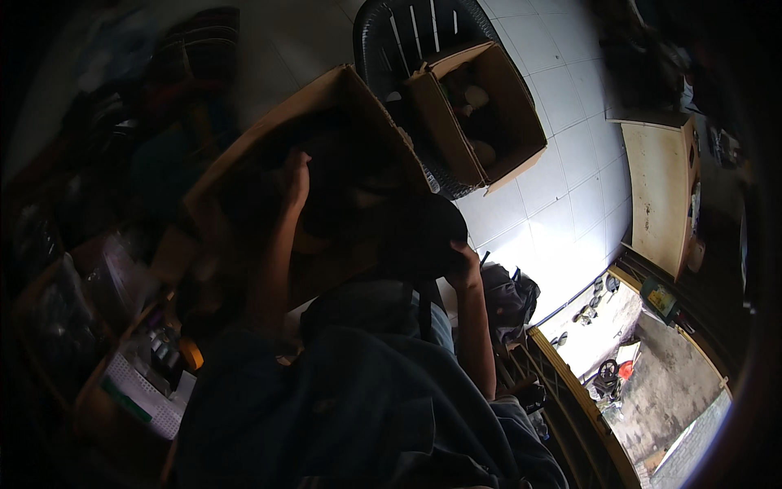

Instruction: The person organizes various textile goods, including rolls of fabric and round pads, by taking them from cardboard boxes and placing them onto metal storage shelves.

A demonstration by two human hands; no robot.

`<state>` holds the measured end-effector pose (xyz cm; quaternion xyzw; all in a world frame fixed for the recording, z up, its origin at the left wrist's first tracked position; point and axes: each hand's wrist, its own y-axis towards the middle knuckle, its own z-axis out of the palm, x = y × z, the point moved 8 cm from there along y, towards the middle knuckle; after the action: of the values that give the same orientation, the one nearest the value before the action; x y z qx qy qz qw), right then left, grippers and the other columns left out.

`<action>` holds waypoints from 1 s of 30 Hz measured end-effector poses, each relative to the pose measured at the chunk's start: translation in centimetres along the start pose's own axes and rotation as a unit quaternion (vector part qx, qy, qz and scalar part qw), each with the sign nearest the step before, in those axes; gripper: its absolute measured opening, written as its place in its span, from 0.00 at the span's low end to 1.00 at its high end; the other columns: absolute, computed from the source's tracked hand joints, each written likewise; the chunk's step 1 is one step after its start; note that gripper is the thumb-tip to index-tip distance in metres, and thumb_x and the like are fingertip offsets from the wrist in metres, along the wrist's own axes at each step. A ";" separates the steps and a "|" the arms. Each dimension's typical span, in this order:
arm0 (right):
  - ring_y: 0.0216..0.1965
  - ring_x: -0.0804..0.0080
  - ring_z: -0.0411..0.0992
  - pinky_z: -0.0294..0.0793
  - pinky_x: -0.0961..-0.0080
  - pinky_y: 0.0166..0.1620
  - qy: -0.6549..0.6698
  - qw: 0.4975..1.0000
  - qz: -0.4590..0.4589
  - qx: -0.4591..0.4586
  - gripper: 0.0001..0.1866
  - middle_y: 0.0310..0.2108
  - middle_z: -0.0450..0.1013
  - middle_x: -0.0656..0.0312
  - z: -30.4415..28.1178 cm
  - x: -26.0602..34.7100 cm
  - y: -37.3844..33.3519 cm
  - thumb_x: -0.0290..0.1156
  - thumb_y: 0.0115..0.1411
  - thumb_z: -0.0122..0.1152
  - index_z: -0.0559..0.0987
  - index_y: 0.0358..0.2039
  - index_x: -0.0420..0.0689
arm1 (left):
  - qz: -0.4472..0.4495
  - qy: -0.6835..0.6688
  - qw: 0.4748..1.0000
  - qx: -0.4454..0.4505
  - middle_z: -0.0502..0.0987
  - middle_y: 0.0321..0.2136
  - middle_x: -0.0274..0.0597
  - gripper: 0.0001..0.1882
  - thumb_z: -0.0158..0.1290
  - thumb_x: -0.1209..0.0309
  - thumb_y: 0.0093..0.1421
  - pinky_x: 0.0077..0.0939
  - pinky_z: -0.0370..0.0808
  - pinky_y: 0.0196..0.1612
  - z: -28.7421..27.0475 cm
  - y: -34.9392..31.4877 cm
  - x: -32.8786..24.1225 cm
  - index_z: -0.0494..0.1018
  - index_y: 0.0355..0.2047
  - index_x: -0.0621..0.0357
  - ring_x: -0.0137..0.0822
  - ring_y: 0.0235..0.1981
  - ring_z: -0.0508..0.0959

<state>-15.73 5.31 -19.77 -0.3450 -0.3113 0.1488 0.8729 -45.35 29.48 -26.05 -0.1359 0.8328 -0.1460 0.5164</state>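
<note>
A large open cardboard box (407, 155) with dark contents stands in front of me, its inside mostly lost in shadow. My left hand (299, 178) reaches over it with the thumb raised; its other fingers are lost in the dark, so what it holds does not show. At the box's near right corner, my right hand (465, 266) is closed on the edge of a black rounded item (423, 234). That item has a smooth curved outline, perhaps a cap, but the shade hides its details.
Beyond the box, a black plastic chair (371, 37) carries a smaller open carton (446, 134) with rounded pale things inside. A dark bag (511, 301) lies at my right. To the left are a white perforated basket (134, 387) and an orange roll (191, 353). A bright doorway opens lower right.
</note>
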 end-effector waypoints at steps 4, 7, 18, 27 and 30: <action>0.44 0.67 0.70 0.71 0.70 0.46 -0.261 0.964 -0.054 0.022 0.20 0.41 0.72 0.55 -1.3 -2.6 5.8 0.30 0.53 0.56 0.72 0.47 0.39 | 0.081 -0.121 0.980 -0.132 0.69 0.42 0.43 0.16 0.42 0.63 0.63 0.31 0.61 0.54 -13.4 -4.4 3.3 0.71 0.35 0.64 0.36 0.46 0.67; 0.41 0.69 0.70 0.71 0.73 0.44 -0.165 0.986 -0.013 0.002 0.24 0.39 0.71 0.58 7.5 -0.3 7.5 0.33 0.53 0.57 0.69 0.51 0.40 | 0.243 0.031 0.958 -0.147 0.71 0.44 0.44 0.19 0.35 0.62 0.68 0.33 0.61 0.56 -21.2 -7.7 5.0 0.72 0.36 0.62 0.37 0.47 0.69; 0.53 0.61 0.67 0.63 0.68 0.58 -0.555 0.796 -0.207 0.123 0.20 0.47 0.70 0.50 7.7 -1.7 14.4 0.19 0.55 0.42 0.73 0.48 0.40 | 0.050 0.106 0.990 -0.082 0.75 0.46 0.47 0.26 0.58 0.58 0.52 0.31 0.68 0.52 -15.3 -12.9 -5.9 0.72 0.46 0.62 0.39 0.48 0.73; 0.49 0.59 0.71 0.67 0.69 0.52 -0.526 0.826 -0.191 0.075 0.20 0.45 0.73 0.48 17.4 2.9 10.1 0.36 0.61 0.54 0.72 0.50 0.41 | 0.058 0.088 0.953 0.285 0.77 0.41 0.50 0.33 0.66 0.56 0.45 0.29 0.71 0.48 -4.8 -11.6 -13.7 0.71 0.47 0.65 0.40 0.43 0.77; 0.47 0.56 0.73 0.69 0.68 0.50 -0.528 0.811 -0.199 0.156 0.21 0.42 0.74 0.47 19.4 2.9 8.4 0.40 0.60 0.56 0.72 0.50 0.41 | 0.193 0.168 0.939 0.231 0.78 0.39 0.48 0.32 0.67 0.57 0.44 0.27 0.72 0.46 -3.1 -10.6 -14.1 0.72 0.46 0.63 0.38 0.42 0.78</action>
<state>-26.45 22.57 -13.32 -0.0030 -0.7590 0.1772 0.6265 -41.24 25.36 -9.11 0.1772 0.8610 -0.2526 0.4043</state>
